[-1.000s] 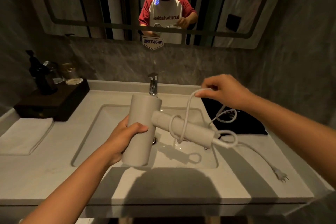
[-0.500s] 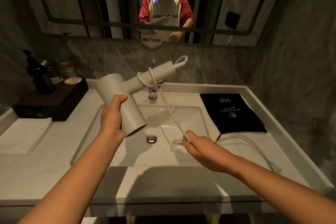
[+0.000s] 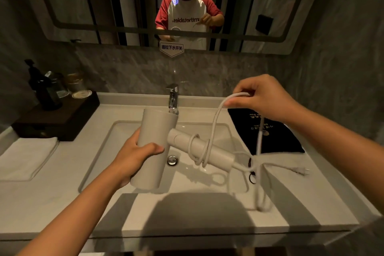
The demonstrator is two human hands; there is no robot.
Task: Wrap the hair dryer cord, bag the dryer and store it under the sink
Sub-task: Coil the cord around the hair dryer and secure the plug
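Two hands engaged. Left hand (image 3: 136, 157) wrapped around dryer (image 3: 154, 147) barrel, frame centre, over sink (image 3: 99, 151). Right hand (image 3: 264, 95) pinches cord (image 3: 216, 118), upper right; two loops on handle. Bag (image 3: 268, 137) flat on counter, right.

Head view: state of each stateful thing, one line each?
hair dryer: held over the sink, barrel upright
cord: a few turns on the handle, rest loose
plug: lying on the counter
black bag: flat, empty-looking
faucet: off
left hand: gripping the barrel
right hand: pinching the cord
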